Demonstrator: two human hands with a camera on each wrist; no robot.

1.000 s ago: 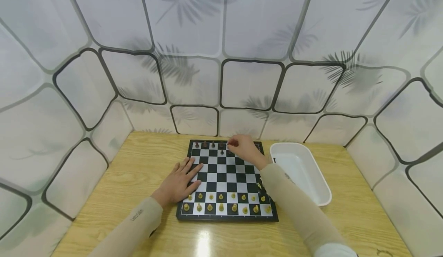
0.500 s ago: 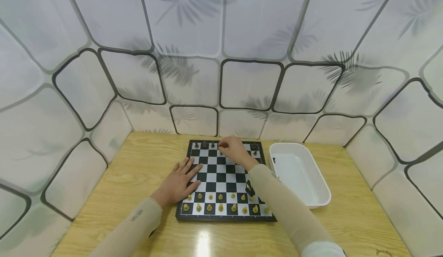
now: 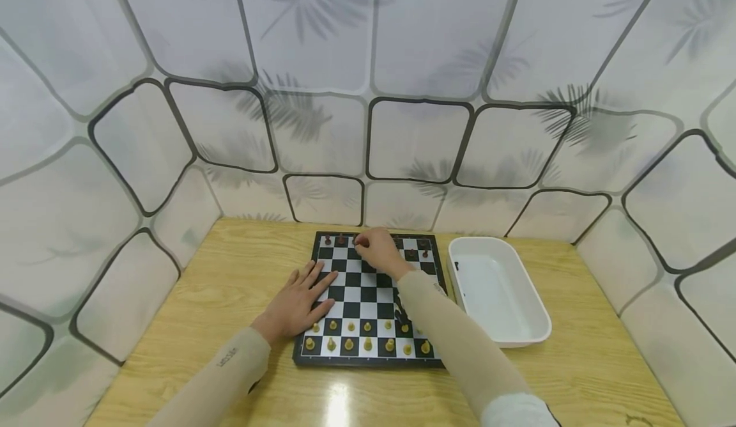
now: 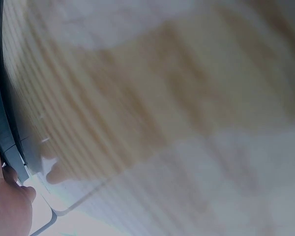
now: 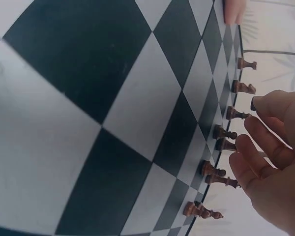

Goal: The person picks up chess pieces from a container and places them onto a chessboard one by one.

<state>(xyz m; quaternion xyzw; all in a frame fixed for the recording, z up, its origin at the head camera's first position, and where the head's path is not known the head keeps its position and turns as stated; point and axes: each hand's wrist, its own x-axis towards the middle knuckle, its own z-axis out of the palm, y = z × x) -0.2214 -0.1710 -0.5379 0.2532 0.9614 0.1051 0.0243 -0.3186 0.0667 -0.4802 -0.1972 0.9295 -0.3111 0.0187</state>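
Observation:
On the table lies a black and white chessboard point(image 3: 368, 294). My left hand point(image 3: 296, 305) rests on its left edge with fingers spread; a part of that hand point(image 4: 12, 206) shows beside the board's dark edge in the left wrist view. Over the far rows, my right hand point(image 3: 379, 250) pinches a small dark chess piece point(image 5: 253, 103) between thumb and finger, mostly hidden. Just beyond the fingertips a dark bishop point(image 5: 236, 113) stands in the back row, beside a dark knight point(image 5: 243, 87) and a dark rook point(image 5: 247, 64). Dark pawns point(image 5: 225, 132) stand nearer the palm.
Yellow chess pieces point(image 3: 367, 344) fill the two near rows, partly behind the right sleeve. A white tray point(image 3: 540, 325) with a few small dark bits stands right of the board. Patterned cloth walls point(image 3: 416, 139) enclose the wooden table point(image 3: 195, 325).
My right hand has moved left along the far rows, uncovering dark pieces at the board's far right. The left hand has stayed in place.

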